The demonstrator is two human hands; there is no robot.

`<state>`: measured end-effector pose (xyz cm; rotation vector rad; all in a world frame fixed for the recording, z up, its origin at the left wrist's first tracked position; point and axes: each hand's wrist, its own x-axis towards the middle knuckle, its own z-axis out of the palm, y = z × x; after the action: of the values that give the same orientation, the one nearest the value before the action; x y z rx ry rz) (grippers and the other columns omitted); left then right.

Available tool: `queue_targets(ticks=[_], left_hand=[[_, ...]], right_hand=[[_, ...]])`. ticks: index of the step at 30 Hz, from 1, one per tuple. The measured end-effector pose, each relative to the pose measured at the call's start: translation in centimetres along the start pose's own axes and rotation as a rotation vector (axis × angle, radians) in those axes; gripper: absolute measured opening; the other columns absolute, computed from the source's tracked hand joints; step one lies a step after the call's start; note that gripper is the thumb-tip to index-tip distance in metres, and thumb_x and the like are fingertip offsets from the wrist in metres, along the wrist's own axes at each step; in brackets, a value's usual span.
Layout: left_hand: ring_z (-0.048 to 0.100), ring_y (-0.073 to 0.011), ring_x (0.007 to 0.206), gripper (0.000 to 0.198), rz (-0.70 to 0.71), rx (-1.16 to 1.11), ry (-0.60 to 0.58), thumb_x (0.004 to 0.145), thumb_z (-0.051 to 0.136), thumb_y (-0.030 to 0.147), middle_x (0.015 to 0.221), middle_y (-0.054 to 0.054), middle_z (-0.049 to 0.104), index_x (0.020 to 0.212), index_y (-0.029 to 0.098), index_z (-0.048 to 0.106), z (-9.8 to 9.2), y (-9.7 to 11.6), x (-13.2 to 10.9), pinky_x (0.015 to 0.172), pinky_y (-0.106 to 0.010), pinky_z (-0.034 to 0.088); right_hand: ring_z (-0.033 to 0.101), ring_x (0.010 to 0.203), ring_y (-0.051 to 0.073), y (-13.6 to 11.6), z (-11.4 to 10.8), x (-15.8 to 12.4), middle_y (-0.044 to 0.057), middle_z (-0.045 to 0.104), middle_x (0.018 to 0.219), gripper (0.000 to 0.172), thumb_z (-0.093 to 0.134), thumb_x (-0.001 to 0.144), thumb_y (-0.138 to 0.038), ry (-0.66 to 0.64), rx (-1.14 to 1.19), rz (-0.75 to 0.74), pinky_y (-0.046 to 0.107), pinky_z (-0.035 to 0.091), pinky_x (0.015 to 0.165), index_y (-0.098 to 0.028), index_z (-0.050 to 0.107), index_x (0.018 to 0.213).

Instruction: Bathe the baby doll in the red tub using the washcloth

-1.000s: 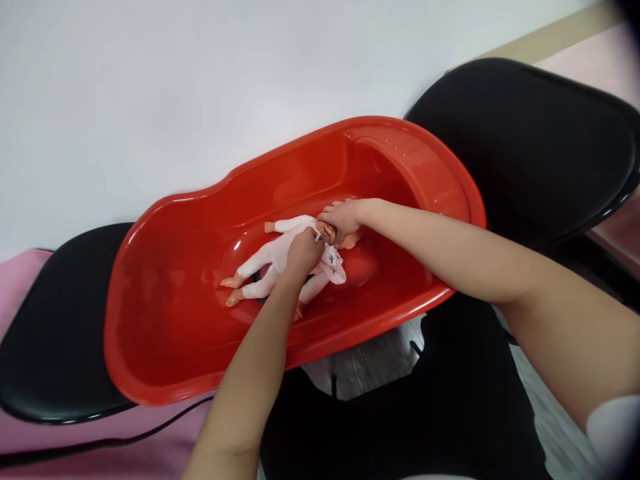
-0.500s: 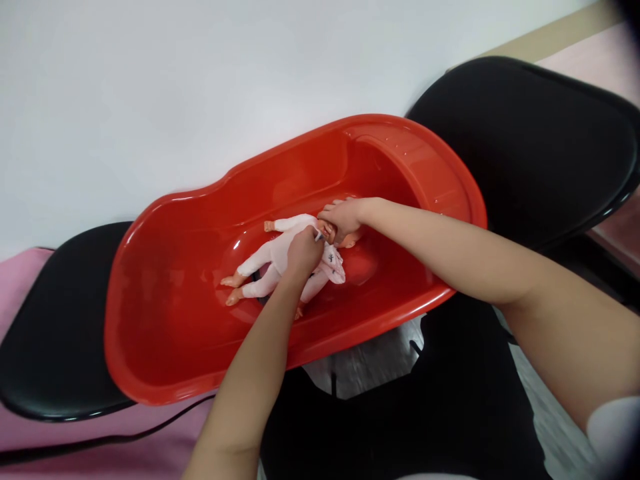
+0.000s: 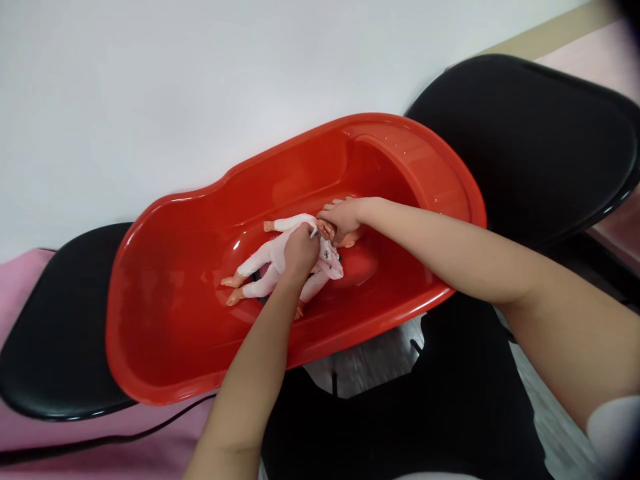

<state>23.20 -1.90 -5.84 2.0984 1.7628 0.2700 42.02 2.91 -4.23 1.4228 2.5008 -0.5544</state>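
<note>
A baby doll (image 3: 259,288) in pale pink clothes lies on its back in a red baby bathtub (image 3: 165,353), its bare feet toward the left end. My left hand (image 3: 301,253) is closed over the doll's chest, fingers pinching the edge of a pink cloth (image 3: 330,260) with a small dark print, which hangs beside the neck. Something small and whitish shows at the fingertips. My right hand (image 3: 344,217) is wrapped over the doll's head, hiding most of it. One ear shows below the palm.
The tub rests across two black chair seats, one at the left (image 3: 65,327) and one at the right (image 3: 530,147). Behind it stands a white wall (image 3: 190,87). Pink cloth covering (image 3: 150,440) lies at lower left, with a black cable-like strip across it.
My left hand has shifted slightly to the left, drawing the printed cloth with it. My right hand stays on the doll's head.
</note>
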Motion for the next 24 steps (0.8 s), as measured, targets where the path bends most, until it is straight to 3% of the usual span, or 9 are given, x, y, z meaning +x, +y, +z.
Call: queue_targets(ticks=[8,15,24], left_hand=[[0.071,-0.035,0.104,0.018,-0.026,0.027,-0.139,0.109,0.059,0.031,0.111,-0.017,0.078,0.114,0.018,0.071,-0.03,0.35,-0.06,0.091,-0.043,0.051],[0.073,-0.0354,0.102,0.026,-0.022,0.051,-0.159,0.111,0.062,0.04,0.107,-0.018,0.079,0.117,0.016,0.071,-0.1,0.41,-0.15,0.087,-0.042,0.052],[0.071,-0.0312,0.1,0.02,-0.022,0.037,-0.158,0.111,0.062,0.033,0.109,-0.016,0.079,0.114,0.015,0.07,0.11,0.24,-0.2,0.085,-0.037,0.047]], right_hand=[[0.057,0.142,0.039,-0.39,-0.27,-0.23,0.012,0.063,0.153,0.083,0.09,0.075,-0.055,-0.022,-0.02,0.014,0.047,0.049,0.111,-0.026,0.065,0.148],[0.056,0.142,0.039,-0.61,-0.61,-0.56,0.014,0.061,0.155,0.084,0.089,0.078,-0.057,-0.043,-0.028,0.015,0.047,0.048,0.112,-0.024,0.062,0.15],[0.056,0.141,0.039,-0.53,-0.56,-0.62,0.013,0.059,0.157,0.084,0.088,0.078,-0.058,-0.041,-0.012,0.013,0.047,0.048,0.112,-0.024,0.062,0.151]])
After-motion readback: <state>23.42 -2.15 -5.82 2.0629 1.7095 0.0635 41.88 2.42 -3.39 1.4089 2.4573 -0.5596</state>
